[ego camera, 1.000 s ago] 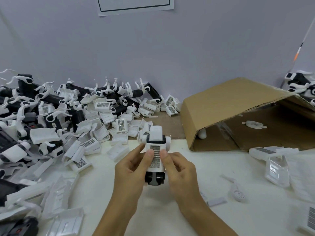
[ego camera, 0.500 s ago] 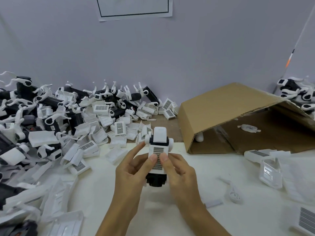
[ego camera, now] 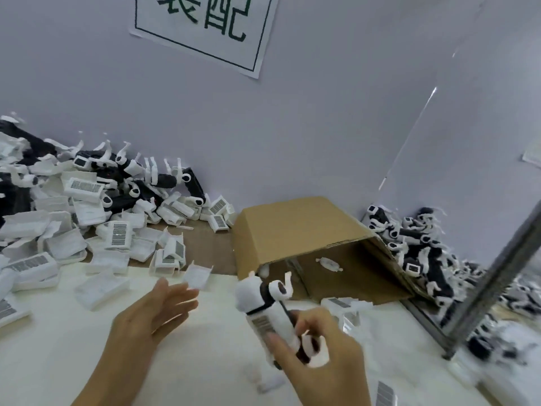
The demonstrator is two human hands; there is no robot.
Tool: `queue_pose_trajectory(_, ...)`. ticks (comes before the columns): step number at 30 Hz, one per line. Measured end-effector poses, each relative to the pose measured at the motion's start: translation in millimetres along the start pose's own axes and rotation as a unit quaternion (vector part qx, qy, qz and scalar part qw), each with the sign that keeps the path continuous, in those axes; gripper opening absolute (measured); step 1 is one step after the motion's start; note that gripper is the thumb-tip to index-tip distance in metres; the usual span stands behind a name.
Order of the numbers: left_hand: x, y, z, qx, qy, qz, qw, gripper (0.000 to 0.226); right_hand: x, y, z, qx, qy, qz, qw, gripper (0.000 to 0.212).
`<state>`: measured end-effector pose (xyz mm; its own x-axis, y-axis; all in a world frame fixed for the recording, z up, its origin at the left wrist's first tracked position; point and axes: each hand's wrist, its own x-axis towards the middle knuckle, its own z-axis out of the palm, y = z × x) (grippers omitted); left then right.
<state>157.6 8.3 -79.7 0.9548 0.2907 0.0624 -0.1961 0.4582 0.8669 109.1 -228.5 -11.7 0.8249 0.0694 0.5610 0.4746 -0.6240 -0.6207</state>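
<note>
The white table (ego camera: 58, 347) fills the lower half of the view. Its far left side is covered by a big heap of parts (ego camera: 87, 206), white shells with striped labels mixed with black pieces, banked against the wall. A cardboard box (ego camera: 292, 227) lies on its side right of centre, its open mouth facing the near right. A paper sign (ego camera: 205, 24) hangs on the wall above. A smaller heap (ego camera: 415, 244) of black-and-white parts sits in the far right corner, just behind the box.

The left hand (ego camera: 155, 315) hovers over the table with fingers straight and slightly spread, palm turned to the right, holding nothing. The right hand (ego camera: 325, 364) has its fingers and thumb curled round the lower end of a black-and-white plastic piece (ego camera: 263, 306). That piece is lifted off the table, tilted, with its rounded white top pointing toward the box mouth and its striped label facing up. It is motion-blurred. A small white part (ego camera: 328, 262) lies inside the box.
</note>
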Motion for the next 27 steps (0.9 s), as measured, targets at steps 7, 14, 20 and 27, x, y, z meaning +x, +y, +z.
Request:
queue_pose_trajectory(7,0,1,0,-0.014,-0.019,-0.015,1.000,0.068,104,1,-141,-0.226,0.133,-0.192,0.946,0.027)
queue_pose_trajectory(14,-1,6,0,-0.033,0.002,-0.020,0.999,0.062,178,16,-154,-0.128,0.063,0.228,0.963,0.032)
queue_pose_trajectory(20,0,8,0,-0.031,0.014,-0.045,0.998,0.069,81,6,-1,0.192,-0.075,0.300,0.932,0.018)
queue_pose_trajectory(27,-9,22,-2,-0.015,0.047,-0.079,0.996,0.070,4,-41,131,0.350,-0.099,0.257,0.896,0.021)
